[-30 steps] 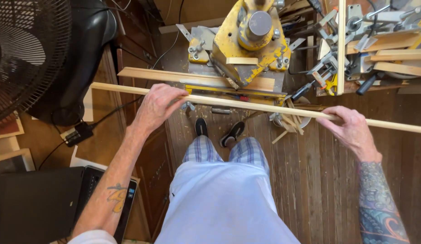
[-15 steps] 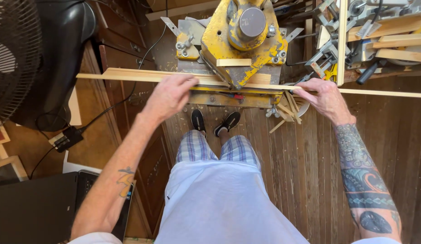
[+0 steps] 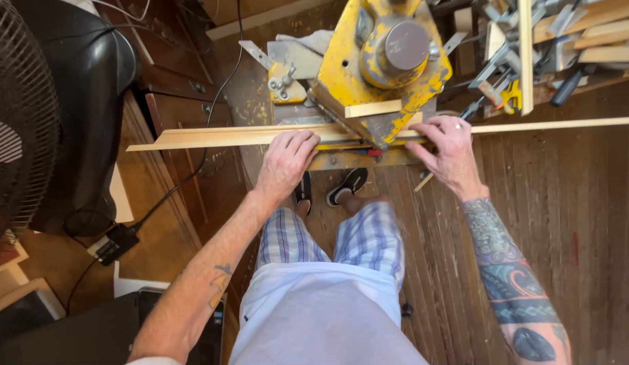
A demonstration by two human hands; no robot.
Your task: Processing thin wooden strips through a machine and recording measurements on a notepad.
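From where I watch, my left hand [image 3: 285, 162] lies palm down, fingers spread flat, on the long pale wooden moulding strip [image 3: 227, 138] that runs across the middle of the frame, pressing it rather than closing round it. My right hand [image 3: 448, 147] does likewise just right of centre, fingers laid over the strip where it passes under the worn yellow metal cutting machine [image 3: 382, 61] at the top middle; I count neither hand as clamped, both are open and bearing down. The strip sits on the machine's bed, its left end jutting free toward the dark wooden drawers [image 3: 186, 115] at upper left, its right length reaching the right edge of the frame. What worries me: both sets of fingers rest close beside the machine's head, so a slip of the wood along its length could carry a fingertip under it; and the long unsupported ends could sag or tip, lifting the strip off the bed and spoiling its seating. The black cable [image 3: 193, 169] trailing down the left side lies near the feet and could snag. Counting: one strip under the hands, one yellow machine, two hands, two dark shoes [image 3: 347, 186] on the plank floor [image 3: 585, 223], one black fan [image 3: 17, 122] at the left edge, one black power adapter [image 3: 116, 243] at lower left, and a cluster of clamps and wood offcuts [image 3: 564, 40] at upper right that I cannot count reliably.
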